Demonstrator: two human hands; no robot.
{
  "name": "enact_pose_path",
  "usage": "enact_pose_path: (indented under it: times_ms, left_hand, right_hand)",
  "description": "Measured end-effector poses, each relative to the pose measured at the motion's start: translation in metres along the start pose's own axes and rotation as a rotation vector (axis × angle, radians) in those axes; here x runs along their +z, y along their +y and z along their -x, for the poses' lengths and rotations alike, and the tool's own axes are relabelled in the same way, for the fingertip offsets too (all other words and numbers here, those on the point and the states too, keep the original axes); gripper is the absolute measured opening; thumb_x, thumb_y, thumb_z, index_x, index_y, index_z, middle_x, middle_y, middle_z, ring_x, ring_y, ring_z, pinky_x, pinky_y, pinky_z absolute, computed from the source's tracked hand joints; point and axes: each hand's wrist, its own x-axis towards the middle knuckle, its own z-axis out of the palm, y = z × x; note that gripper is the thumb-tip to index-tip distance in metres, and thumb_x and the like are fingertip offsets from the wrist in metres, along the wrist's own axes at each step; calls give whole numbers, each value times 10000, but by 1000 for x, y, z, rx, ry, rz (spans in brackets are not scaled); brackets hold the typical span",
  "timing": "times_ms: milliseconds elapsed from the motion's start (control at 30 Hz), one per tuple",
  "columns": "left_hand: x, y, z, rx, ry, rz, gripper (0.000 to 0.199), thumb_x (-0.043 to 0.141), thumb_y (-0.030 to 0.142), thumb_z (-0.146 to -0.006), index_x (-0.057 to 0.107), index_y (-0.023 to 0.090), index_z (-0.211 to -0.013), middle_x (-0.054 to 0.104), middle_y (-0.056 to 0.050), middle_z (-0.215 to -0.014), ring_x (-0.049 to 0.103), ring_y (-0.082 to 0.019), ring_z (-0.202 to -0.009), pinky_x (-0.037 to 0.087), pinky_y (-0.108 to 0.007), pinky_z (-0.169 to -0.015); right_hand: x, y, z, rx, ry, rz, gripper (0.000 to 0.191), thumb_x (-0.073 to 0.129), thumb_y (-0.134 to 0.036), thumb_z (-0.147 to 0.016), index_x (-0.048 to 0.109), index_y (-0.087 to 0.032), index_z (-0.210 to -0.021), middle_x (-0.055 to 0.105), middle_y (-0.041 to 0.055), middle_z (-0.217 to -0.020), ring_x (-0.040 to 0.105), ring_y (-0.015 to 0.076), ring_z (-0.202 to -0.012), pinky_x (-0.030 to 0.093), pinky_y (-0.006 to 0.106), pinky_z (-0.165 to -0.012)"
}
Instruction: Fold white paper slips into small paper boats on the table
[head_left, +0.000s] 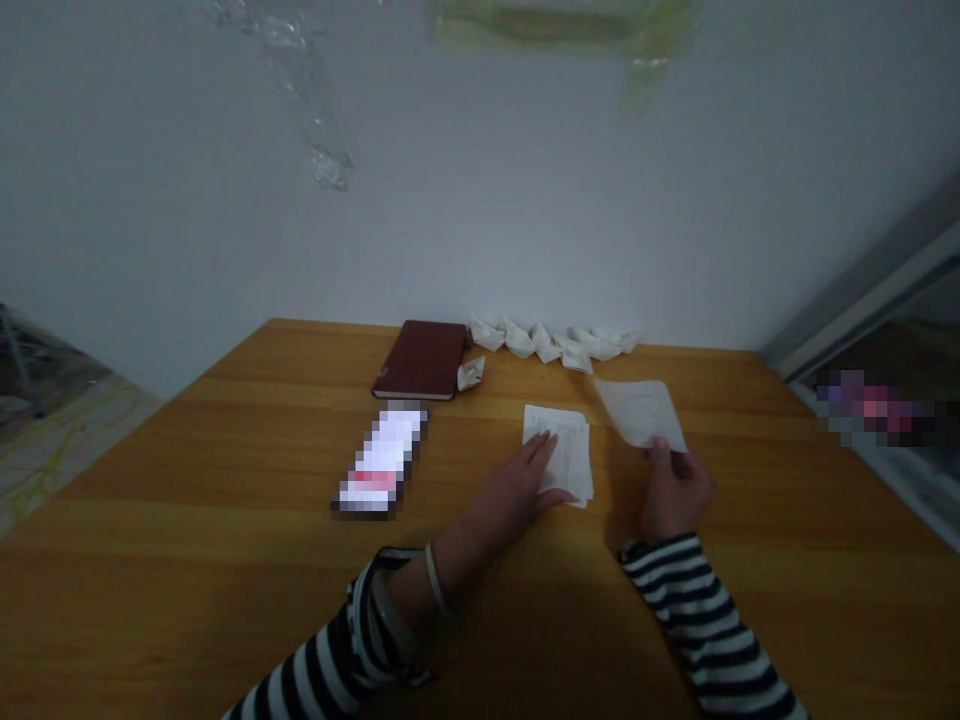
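A small stack of paper sheets (571,455) with faint writing lies on the wooden table. My left hand (514,487) rests on its left side, fingers stretched out over the top sheet. To the right, my right hand (676,495) pinches a single sheet of paper (643,413) by its near edge, thumb on top. That sheet is tilted and held just above the table, apart from the stack. Behind the hands, several folded paper boats (519,338) stand in a row along the wall. One more folded paper piece (471,373) sits beside the notebook.
A dark red notebook (421,360) lies at the back of the table (247,450). In front of it is a phone (382,460) with a lit, blurred screen. The wall (480,200) rises directly behind the table, with tape stuck to it.
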Motion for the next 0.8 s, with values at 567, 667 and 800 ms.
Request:
enact_pose_path:
  times_ms: [567, 667, 800]
  left_hand:
    - [-68, -24, 67, -201, 239, 564, 173, 679, 258, -812, 783, 195, -935, 721, -100, -1096, 672, -243, -1009, 520, -399, -921]
    - [-66, -18, 66, -242, 231, 622, 171, 717, 304, -787, 791, 192, -893, 743, -92, -1028, 678, -234, -964, 525, -379, -900]
    - [-60, -10, 67, -250, 202, 771, 295, 735, 421, -772, 779, 167, -916, 752, -94, -1033, 682, -252, -981, 519, -398, -915]
  right_hand:
    - [8, -37, 71, -455, -912, 65, 265, 701, -299, -813, 749, -306, -1074, 577, 42, -901, 574, 212, -877, 511, 370, -786]
    - [10, -30, 74, -186, -1015, 8, 457, 725, -350, -799, 662, -287, -1247, 579, 1, -799, 574, 162, -726, 522, 308, -692]
    - [12, -33, 82, 40, -1056, -114, 255, 710, -383, -814, 768, -242, -1018, 723, 48, -908, 673, 206, -824, 568, 341, -744]
